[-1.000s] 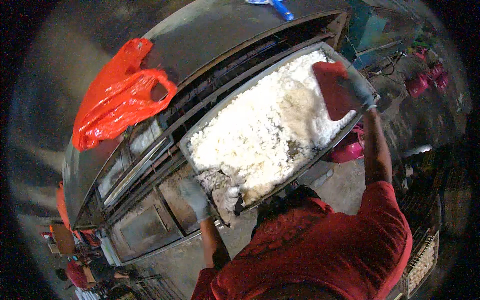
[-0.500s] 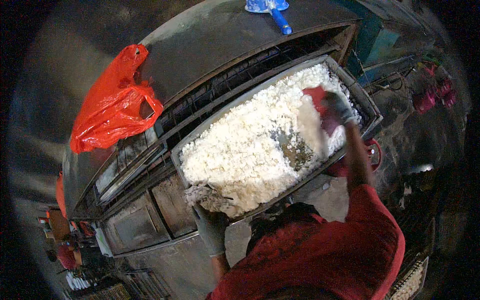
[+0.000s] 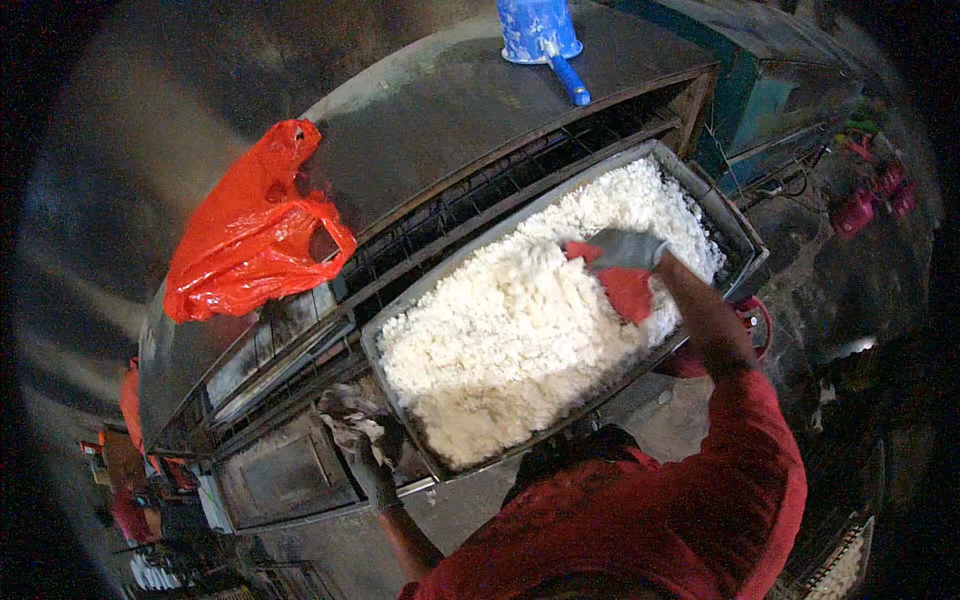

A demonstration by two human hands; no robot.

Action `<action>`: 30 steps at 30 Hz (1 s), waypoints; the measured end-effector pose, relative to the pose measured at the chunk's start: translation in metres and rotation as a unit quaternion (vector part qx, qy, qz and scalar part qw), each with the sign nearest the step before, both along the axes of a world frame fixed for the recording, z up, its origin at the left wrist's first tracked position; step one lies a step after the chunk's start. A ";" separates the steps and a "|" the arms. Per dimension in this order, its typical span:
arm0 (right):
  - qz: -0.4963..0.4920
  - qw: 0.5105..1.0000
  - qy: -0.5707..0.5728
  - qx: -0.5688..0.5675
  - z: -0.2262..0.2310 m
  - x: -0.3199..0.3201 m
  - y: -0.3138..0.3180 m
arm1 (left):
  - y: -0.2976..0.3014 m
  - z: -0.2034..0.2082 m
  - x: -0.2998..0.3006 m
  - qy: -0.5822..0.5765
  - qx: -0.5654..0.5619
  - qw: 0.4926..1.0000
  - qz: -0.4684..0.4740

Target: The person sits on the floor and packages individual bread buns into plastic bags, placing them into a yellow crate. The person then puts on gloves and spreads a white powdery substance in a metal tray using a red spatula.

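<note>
Filling most of a long metal tray [image 3: 738, 232], the white crumbly mass [image 3: 520, 330] looks damp and lumpy, heaped higher toward the middle and thinner at the near corner, where dark metal shows through. The tray sticks out at a slant from the open front of a big dark oven-like cabinet [image 3: 440, 120], its far end resting on the rack bars inside.

A red plastic scraper [image 3: 625, 285] lies flat against the white mass near the tray's far right part. The right hand [image 3: 625, 250], in a grey glove, is pressed together around the top of that scraper, fingers folded over its upper edge, so the red blade juts out just below the grip and touches the mass. The red sleeve [image 3: 740, 440] runs back from it over the tray's right rim.

The left hand [image 3: 360, 435], also in a soiled grey glove, sits at the tray's near left corner, fingers curled about the rim; how tightly it clasps cannot be told, as the glove is bunched and dusted white.

On the cabinet's flat top lies a crumpled red plastic bag [image 3: 250, 235], well apart from the tray, and at the far edge stands a blue scoop with a blue handle [image 3: 545, 35]. Pink containers [image 3: 870, 200] stand on the floor to the right, beyond the tray.
</note>
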State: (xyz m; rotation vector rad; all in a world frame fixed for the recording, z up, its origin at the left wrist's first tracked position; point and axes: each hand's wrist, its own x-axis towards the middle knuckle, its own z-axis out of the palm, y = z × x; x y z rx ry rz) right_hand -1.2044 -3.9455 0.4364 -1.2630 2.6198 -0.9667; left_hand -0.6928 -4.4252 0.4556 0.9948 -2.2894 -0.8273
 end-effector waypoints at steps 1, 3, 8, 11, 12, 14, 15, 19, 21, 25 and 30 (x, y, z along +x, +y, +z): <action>0.030 0.994 -0.082 -0.068 0.003 -0.032 0.033 | -0.003 0.012 -0.015 0.069 0.201 0.977 -0.001; -0.105 0.991 -0.081 -0.022 0.018 -0.086 0.096 | -0.005 0.011 -0.047 0.129 0.372 0.918 -0.045; -0.094 0.987 0.068 0.109 0.029 -0.002 -0.024 | 0.011 0.007 -0.126 0.093 0.362 0.920 -0.122; -0.035 0.970 -0.056 0.235 0.069 -0.018 -0.005 | 0.001 0.002 -0.153 0.000 0.261 0.959 -0.108; -0.016 0.960 -0.091 0.265 0.091 -0.022 0.003 | -0.005 0.003 -0.158 -0.044 0.228 0.970 -0.070; -0.203 0.946 -0.088 0.238 0.126 0.017 -0.039 | -0.044 -0.020 -0.154 0.008 0.166 0.974 -0.156; -0.296 0.924 -0.089 0.227 0.139 0.045 -0.070 | -0.046 -0.029 -0.150 -0.001 0.125 0.983 -0.133; -0.209 0.973 0.038 0.093 0.030 0.036 -0.073 | -0.019 -0.011 -0.198 -0.007 0.140 0.981 -0.135; -0.149 0.987 0.015 0.057 0.012 0.053 -0.087 | -0.016 -0.002 -0.195 -0.002 0.228 0.966 -0.118; -0.049 0.985 -0.144 0.078 0.036 0.020 -0.061 | -0.011 0.027 -0.203 0.062 0.327 0.935 -0.122; -0.096 0.983 0.149 0.040 0.078 0.044 -0.086 | -0.049 0.000 -0.212 0.048 0.340 0.933 -0.112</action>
